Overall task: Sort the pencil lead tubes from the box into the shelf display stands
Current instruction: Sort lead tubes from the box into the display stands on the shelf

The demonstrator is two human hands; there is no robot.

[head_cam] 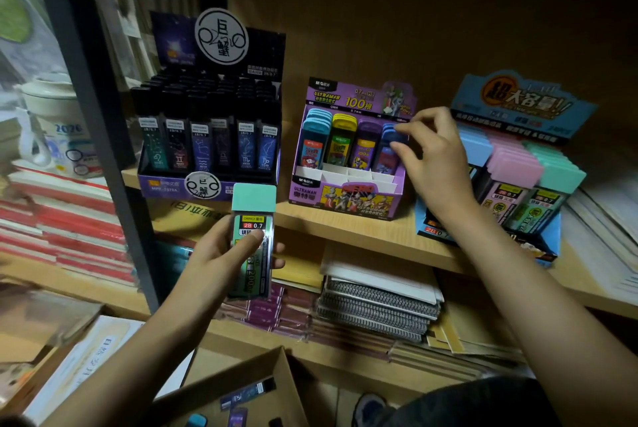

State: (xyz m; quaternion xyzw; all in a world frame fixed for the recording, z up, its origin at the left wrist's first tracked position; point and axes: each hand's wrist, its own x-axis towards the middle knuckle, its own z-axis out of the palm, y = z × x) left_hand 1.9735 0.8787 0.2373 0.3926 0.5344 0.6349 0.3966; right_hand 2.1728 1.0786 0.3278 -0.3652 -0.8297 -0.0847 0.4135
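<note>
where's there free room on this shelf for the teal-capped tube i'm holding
Free: the empty white front slots of the purple stand, and the bare shelf strip before it. Crowded: the black stand is full, the blue stand shows packed rows, and the right hand, pinching a blue-capped tube, blocks the purple stand's right column.

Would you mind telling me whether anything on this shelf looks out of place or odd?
Nothing looks spilled or damaged. One mismatch: the mint-capped tube in the left hand is held before the dark constellation stand, whereas matching mint caps sit in the blue stand far right.
</note>
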